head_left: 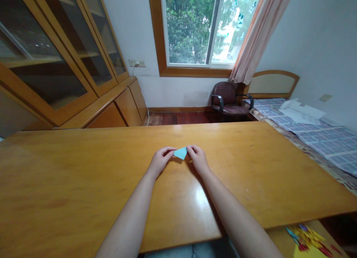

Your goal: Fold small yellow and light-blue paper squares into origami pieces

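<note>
A small light-blue piece of folded paper [180,153] is held between my two hands, just over the wooden table [83,183]. My left hand [161,159] pinches its pointed left end between thumb and fingers. At the opposite side, my right hand [198,157] grips the upper right corner in the same way. The paper tapers toward the left and has a lower corner pointing down. Its underside and the fingertips behind it are hidden.
Colourful folded paper pieces [306,237] lie on a lower surface at the bottom right. Beyond the table stand a dark red armchair [227,98] and a bed [312,120]. A glass-door cabinet [92,101] lines the left wall. A window [192,27] is ahead.
</note>
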A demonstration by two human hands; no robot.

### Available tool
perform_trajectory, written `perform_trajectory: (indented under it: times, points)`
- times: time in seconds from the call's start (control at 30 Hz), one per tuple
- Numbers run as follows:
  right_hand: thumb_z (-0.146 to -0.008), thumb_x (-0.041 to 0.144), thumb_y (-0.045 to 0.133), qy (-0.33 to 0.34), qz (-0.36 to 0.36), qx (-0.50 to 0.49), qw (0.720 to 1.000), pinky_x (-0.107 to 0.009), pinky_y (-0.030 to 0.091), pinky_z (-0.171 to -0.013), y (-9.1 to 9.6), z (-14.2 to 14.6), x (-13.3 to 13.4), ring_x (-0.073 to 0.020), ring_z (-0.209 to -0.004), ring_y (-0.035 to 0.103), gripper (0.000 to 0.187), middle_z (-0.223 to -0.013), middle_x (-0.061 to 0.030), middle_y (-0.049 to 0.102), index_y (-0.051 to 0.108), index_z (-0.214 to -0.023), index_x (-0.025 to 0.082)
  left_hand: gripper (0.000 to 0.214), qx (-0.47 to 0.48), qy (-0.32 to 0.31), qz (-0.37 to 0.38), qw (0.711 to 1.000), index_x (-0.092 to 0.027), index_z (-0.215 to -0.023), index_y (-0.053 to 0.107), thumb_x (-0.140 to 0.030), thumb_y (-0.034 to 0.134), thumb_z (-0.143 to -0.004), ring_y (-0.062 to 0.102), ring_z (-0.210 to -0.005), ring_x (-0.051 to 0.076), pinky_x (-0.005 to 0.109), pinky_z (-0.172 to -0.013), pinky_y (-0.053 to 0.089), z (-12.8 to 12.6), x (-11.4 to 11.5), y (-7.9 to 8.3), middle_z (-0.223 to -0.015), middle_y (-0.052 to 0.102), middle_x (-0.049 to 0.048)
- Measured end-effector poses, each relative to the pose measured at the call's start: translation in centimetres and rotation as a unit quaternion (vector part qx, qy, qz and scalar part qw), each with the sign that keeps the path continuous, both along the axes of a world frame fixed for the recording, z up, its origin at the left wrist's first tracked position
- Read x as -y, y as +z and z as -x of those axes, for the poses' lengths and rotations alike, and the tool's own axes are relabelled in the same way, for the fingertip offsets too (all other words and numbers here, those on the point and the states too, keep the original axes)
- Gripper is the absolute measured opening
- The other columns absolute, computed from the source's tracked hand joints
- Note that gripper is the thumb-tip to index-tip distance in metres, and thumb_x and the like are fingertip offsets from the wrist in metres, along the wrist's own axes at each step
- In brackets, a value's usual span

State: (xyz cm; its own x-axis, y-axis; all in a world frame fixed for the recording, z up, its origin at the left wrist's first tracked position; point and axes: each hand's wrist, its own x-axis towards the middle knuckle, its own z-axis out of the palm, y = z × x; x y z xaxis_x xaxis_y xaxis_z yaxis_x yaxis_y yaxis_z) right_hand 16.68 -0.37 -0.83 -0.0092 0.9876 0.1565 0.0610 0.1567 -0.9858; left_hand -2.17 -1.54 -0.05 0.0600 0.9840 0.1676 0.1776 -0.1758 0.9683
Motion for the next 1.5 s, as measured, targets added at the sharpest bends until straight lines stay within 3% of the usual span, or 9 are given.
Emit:
perform_trajectory:
  times: [0.27, 0.5, 0.73, 0.93, 1.5]
  points:
    - [-0.083, 0.049, 0.057, 0.002, 0.017, -0.037, 0.999, -0.025, 0.04, -0.057, 0.24, -0.08, 0.06, -0.0144, -0.058, 0.052, 0.033, -0.06, 0.0022, 0.056, 0.062, -0.071, 0.018, 0.024, 0.002, -0.008, -0.005, 1.0, -0.017, -0.095, 0.073, -0.035, 0.064, -0.082, 0.068, -0.089, 0.022, 0.032, -0.081, 0.056, 0.0, -0.11, -0.13, -0.096, 0.073, 0.0067]
    - [-0.085, 0.048, 0.058, 0.004, 0.011, -0.049, 0.999, -0.025, 0.04, -0.058, -0.04, -0.23, -0.08, -0.0142, -0.057, 0.052, 0.033, -0.058, 0.0024, 0.057, 0.063, -0.071, 0.018, 0.02, -0.072, -0.004, -0.087, 0.994, -0.019, -0.098, 0.072, -0.027, 0.062, -0.084, 0.063, -0.086, 0.018, 0.028, -0.078, 0.052, 0.13, -0.18, -0.13, -0.096, 0.066, 0.0054]
    - [-0.085, 0.048, 0.058, -0.011, 0.023, -0.076, 0.997, -0.025, 0.039, -0.056, -0.02, -0.15, -0.17, -0.014, -0.054, 0.052, 0.032, -0.054, 0.0034, 0.057, 0.064, -0.072, 0.018, 0.029, -0.103, -0.042, -0.113, 0.987, -0.021, -0.108, 0.07, -0.031, 0.071, -0.08, 0.061, -0.094, 0.019, 0.028, -0.077, 0.051, -0.09, -0.09, -0.13, -0.103, 0.062, 0.0052]
    - [-0.084, 0.047, 0.06, -0.008, 0.028, -0.088, 0.996, -0.025, 0.04, -0.055, 0.35, -0.19, -0.01, -0.0139, -0.053, 0.053, 0.032, -0.055, 0.0026, 0.058, 0.064, -0.072, 0.017, 0.032, -0.141, -0.053, -0.112, 0.982, -0.022, -0.11, 0.069, -0.03, 0.071, -0.08, 0.061, -0.088, 0.018, 0.03, -0.077, 0.051, -0.27, 0.11, 0.32, -0.1, 0.063, 0.0041]
    - [-0.084, 0.048, 0.06, 0.011, 0.028, -0.081, 0.996, -0.025, 0.041, -0.057, 0.06, -0.18, -0.01, -0.0141, -0.054, 0.053, 0.032, -0.055, 0.0026, 0.057, 0.064, -0.073, 0.018, 0.028, -0.137, -0.056, -0.075, 0.986, -0.02, -0.104, 0.071, -0.037, 0.068, -0.083, 0.062, -0.089, 0.021, 0.031, -0.079, 0.05, -0.11, 0.03, 0.6, -0.095, 0.067, 0.0047]
